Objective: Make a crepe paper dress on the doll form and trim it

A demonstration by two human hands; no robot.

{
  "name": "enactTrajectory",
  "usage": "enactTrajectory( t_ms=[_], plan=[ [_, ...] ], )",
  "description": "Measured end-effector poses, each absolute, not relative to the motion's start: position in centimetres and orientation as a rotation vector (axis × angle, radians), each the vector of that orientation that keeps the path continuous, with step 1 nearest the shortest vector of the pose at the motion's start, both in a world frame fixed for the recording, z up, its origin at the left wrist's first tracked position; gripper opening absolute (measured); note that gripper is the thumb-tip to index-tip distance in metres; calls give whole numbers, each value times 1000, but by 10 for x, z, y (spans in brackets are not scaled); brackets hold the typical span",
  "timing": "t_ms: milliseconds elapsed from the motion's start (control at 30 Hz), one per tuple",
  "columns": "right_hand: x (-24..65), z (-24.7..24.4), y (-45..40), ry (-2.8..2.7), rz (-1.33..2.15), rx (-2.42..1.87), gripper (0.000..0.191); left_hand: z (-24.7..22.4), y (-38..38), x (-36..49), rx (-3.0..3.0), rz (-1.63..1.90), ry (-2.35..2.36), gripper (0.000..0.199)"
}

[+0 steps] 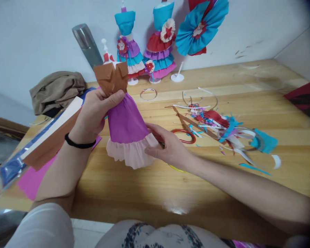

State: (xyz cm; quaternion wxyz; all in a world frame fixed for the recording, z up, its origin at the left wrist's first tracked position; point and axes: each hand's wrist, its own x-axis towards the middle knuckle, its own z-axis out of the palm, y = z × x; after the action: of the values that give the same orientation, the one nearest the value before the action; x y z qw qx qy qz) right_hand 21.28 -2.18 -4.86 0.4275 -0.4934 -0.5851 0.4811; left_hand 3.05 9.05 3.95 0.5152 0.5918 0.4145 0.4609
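Note:
My left hand (pixel 93 110) is wrapped round the waist of a small dress form (pixel 127 117), thumb across the front. It wears a brown folded bodice, a purple gathered skirt and a pale pink ruffled hem, and is held tilted above the table. A white knobbed neck with red bits sticks out of its top. At the lower right of the skirt, my right hand (pixel 170 144) pinches the edge of the pink ruffle between thumb and fingers. Part of its fingers is hidden behind the skirt.
Dressed forms (pixel 130 48) and a turquoise fan-shaped piece (pixel 201 29) on a stand line the wall, near a flask (pixel 86 44). Colourful scraps (pixel 217 120) and red-handled scissors (pixel 192 137) lie right. Paper sheets (pixel 51 137) and a brown cloth (pixel 58 91) lie left.

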Motion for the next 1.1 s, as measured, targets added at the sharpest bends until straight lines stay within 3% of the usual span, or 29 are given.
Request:
enactTrajectory(
  t_ms=[167,367,467,600,733,833,1000,1100],
  plan=[
    [211,-57,-22,-1431,1233,-1183,47,40,94,30,1452,1106,1022,32],
    [220,-46,-20,-1508,1247,-1238,44,40,101,22,1445,872,1129,34],
    [235,-26,-15,-1744,1072,-1446,45,33,110,17,1426,780,1095,26],
    [262,-5,-10,-2292,586,-2000,24,21,126,12,1347,729,1035,11],
    [279,-3,-14,-2535,522,-2057,19,11,136,12,1200,661,1012,11],
    [280,-6,-20,-2560,562,-1990,25,5,140,12,1123,649,1036,12],
    [270,-16,-28,-2506,558,-1949,55,-5,142,14,1043,648,1132,9],
    [265,-20,-28,-2570,520,-1935,55,-7,142,14,1042,642,1110,10]
  ],
)
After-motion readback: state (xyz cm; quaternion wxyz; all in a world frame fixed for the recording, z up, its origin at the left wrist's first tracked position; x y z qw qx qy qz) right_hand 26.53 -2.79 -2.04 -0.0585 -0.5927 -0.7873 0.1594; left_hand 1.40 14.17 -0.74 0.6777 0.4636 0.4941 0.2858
